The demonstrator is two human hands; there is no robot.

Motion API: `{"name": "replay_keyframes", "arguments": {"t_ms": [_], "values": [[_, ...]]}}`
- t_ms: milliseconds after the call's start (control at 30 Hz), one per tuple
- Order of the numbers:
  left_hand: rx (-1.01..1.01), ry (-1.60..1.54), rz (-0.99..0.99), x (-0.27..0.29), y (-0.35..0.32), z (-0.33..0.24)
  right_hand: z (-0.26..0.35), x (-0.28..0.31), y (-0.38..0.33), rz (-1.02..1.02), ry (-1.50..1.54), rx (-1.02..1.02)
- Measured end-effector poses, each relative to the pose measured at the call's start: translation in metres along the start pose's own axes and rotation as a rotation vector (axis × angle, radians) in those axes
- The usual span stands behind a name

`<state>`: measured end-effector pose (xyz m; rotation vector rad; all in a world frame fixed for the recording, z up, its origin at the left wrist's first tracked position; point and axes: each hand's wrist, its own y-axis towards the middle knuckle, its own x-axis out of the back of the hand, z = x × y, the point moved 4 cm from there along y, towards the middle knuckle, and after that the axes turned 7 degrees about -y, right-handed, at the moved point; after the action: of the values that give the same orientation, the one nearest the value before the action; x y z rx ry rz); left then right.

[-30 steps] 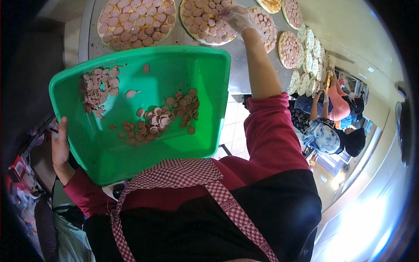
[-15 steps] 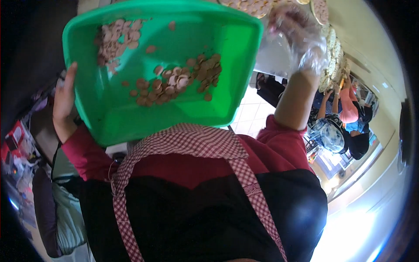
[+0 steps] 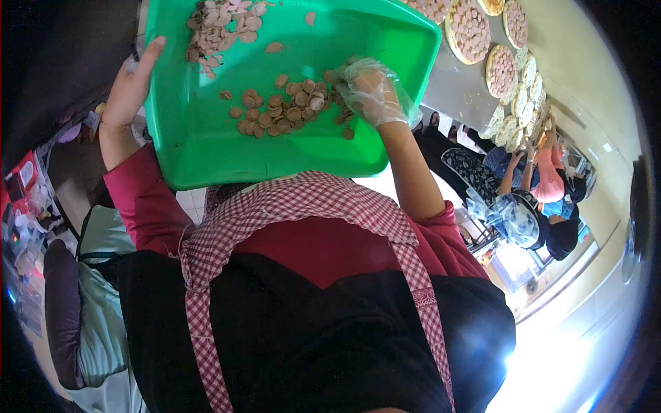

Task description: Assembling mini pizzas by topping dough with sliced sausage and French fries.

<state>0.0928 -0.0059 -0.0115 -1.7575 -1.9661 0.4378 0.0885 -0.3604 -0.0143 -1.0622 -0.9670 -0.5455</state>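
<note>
My left hand (image 3: 131, 86) grips the left wall of a green plastic tub (image 3: 275, 162), thumb over the rim. Round, thin, pinkish-brown sausage slices (image 3: 292, 107) lie in a loose pile across the middle of the tub. More slices (image 3: 224, 27), some broken, are heaped in its far left corner. Inside the tub, toward its right side, my right hand (image 3: 372, 89) wears a clear, baggy plastic glove. Its fingers curl down onto the right end of the middle pile; the crumpled glove partly hides the fingertips.
Beyond the tub's right side, round flat bases topped with slices (image 3: 468, 31) rest on a grey metal table (image 3: 447, 82). Paler topped rounds (image 3: 527, 96) line the table farther right. Several people (image 3: 530, 199) stand along it. Cluttered bags and items (image 3: 31, 206) are at far left.
My right hand has come from above the table on the right into the tub, down to the slices. The tub and my left hand have shifted up and right in view.
</note>
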Motion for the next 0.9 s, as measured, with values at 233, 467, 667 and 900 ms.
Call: {"name": "replay_keyframes", "arguments": {"t_ms": [233,467,667,900], "values": [[0.093,0.074,0.046,0.012,0.025,0.025,0.030,0.009,0.025,-0.299,0.078,0.144],[0.029,0.049,0.074,0.010,0.036,0.028,0.058,-0.029,0.085,-0.243,0.774,0.036],[0.049,0.070,0.025,0.019,0.038,0.037,0.065,-0.030,0.098,-0.111,0.487,-0.050],[0.018,0.035,0.109,0.008,0.021,0.012,0.069,-0.012,0.081,-0.327,0.081,0.153]]}}
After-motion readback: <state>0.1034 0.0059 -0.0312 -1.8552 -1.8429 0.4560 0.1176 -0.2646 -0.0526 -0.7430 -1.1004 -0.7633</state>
